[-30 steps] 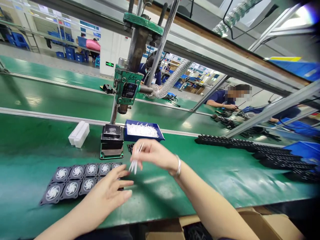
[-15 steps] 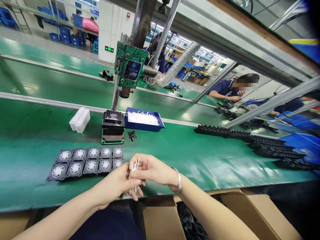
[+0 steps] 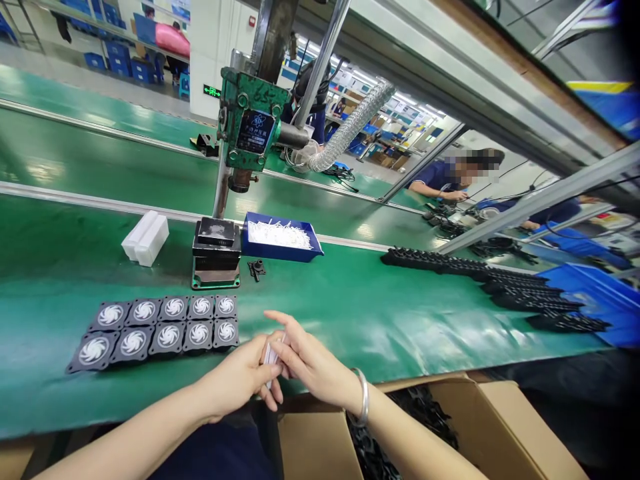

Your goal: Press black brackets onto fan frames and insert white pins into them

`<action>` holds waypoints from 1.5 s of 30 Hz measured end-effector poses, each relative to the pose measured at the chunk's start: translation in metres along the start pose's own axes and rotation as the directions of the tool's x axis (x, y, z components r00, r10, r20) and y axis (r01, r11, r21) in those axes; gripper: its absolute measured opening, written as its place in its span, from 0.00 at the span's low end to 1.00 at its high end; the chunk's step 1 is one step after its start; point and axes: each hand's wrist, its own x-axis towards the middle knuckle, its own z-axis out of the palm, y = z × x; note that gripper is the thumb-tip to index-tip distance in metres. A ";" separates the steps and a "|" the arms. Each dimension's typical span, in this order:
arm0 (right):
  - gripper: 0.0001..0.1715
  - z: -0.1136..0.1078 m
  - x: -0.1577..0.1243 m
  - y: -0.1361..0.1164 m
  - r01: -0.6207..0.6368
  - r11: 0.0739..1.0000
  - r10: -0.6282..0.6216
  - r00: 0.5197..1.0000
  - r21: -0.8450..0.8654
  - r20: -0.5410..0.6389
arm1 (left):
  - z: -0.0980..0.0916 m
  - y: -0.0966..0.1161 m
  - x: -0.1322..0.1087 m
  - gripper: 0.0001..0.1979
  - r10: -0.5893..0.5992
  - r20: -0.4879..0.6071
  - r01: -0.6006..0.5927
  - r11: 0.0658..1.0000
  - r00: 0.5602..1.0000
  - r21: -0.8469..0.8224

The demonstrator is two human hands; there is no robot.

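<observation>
My left hand (image 3: pixel 239 375) is closed around a small bundle of thin white sticks (image 3: pixel 271 363), held slanted over the table's front edge. Meeting it from the right, my right hand (image 3: pixel 313 363) has its thumb and curled fingers at the upper end of the bundle, while its index finger stretches out to the left. The fingers partly hide the sticks. To the left of my hands lie black square fan-like parts (image 3: pixel 169 337) with white swirl blades, set in two rows. Beyond them, a blue tray (image 3: pixel 285 254) holds many loose white sticks.
A green press head (image 3: pixel 253 123) hangs above a black block on a base (image 3: pixel 216 257). Nearby are a small black part (image 3: pixel 257 269) and white blocks (image 3: pixel 145 239). Black parts line the right side (image 3: pixel 525 293). Below the edge, an open carton (image 3: pixel 505 417) holds black parts. A co-worker (image 3: pixel 450 177) sits beyond.
The right hand's index finger has lifted off the sticks and straightened. The bundle looks more tightly gathered, with less of it sticking up. The whole view has shifted slightly.
</observation>
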 end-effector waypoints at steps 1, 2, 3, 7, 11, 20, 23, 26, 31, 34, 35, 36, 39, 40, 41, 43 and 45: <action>0.27 0.002 -0.001 0.001 -0.009 1.000 0.008 1.000 -0.015 -0.021 | 0.000 -0.002 0.001 0.24 0.002 0.001 -0.002 1.000 1.000 0.006; 0.24 0.003 -0.003 0.001 -0.012 0.999 0.010 0.999 -0.037 -0.038 | 0.000 -0.004 0.002 0.24 0.004 -0.004 -0.004 1.000 1.000 0.004; 0.22 0.005 -0.003 0.003 0.000 0.998 -0.003 0.999 -0.070 -0.047 | 0.000 -0.006 0.003 0.26 0.002 -0.013 -0.002 1.000 1.000 -0.006; 0.21 0.007 -0.003 0.008 0.107 0.988 -0.109 0.994 -0.107 -0.014 | 0.001 -0.013 0.007 0.29 -0.020 -0.052 0.017 0.999 0.998 -0.049; 0.23 0.007 0.004 0.012 0.099 0.967 -0.108 0.994 -0.236 -0.023 | -0.002 -0.023 0.012 0.32 -0.039 -0.053 0.038 0.999 0.998 -0.021; 0.20 -0.052 0.061 0.004 0.194 0.793 -0.339 0.928 -0.577 -0.153 | -0.009 -0.025 0.022 0.36 -0.050 0.025 0.052 0.992 0.998 -0.115; 0.17 -0.113 0.119 0.016 -0.081 0.806 -0.255 0.847 -0.587 -0.467 | -0.008 -0.026 0.022 0.36 -0.085 0.084 0.095 0.987 0.993 -0.128; 0.14 -0.160 0.178 0.037 -0.281 0.790 -0.144 0.779 -0.545 -0.611 | -0.009 -0.033 0.023 0.37 -0.108 0.112 0.125 0.980 0.988 -0.157; 0.16 -0.176 0.227 0.061 -0.409 0.771 -0.047 0.728 -0.489 -0.684 | -0.014 -0.056 0.033 0.39 -0.115 0.091 0.132 0.966 0.989 -0.223; 0.11 -0.172 0.228 0.064 -0.382 0.781 -0.065 0.737 -0.494 -0.673 | -0.015 -0.070 0.040 0.40 -0.112 0.063 0.123 0.967 0.992 -0.223; 0.09 -0.170 0.226 0.063 -0.359 0.786 -0.078 0.751 -0.503 -0.656 | -0.014 -0.074 0.041 0.40 -0.112 0.061 0.123 0.967 0.992 -0.225; 0.09 -0.169 0.225 0.062 -0.332 0.791 -0.090 0.768 -0.513 -0.635 | -0.014 -0.076 0.042 0.40 -0.114 0.061 0.125 0.965 0.992 -0.231; 0.06 -0.162 0.224 0.057 -0.267 0.798 -0.119 0.809 -0.540 -0.576 | -0.013 -0.074 0.041 0.42 -0.139 0.067 0.152 0.959 0.988 -0.241; 0.05 -0.159 0.225 0.056 -0.261 0.795 -0.127 0.811 -0.547 -0.571 | -0.013 -0.071 0.040 0.42 -0.151 0.070 0.163 0.959 0.986 -0.233; 0.04 -0.156 0.228 0.054 -0.263 0.789 -0.135 0.808 -0.555 -0.574 | -0.014 -0.067 0.039 0.42 -0.158 0.075 0.171 0.960 0.985 -0.220; 0.04 -0.149 0.234 0.050 -0.287 0.769 -0.147 0.791 -0.572 -0.594 | -0.014 -0.059 0.036 0.42 -0.163 0.090 0.178 0.965 0.982 -0.195; 0.05 -0.143 0.241 0.048 -0.322 0.743 -0.145 0.778 -0.587 -0.611 | -0.015 -0.052 0.034 0.41 -0.155 0.106 0.173 0.967 0.982 -0.189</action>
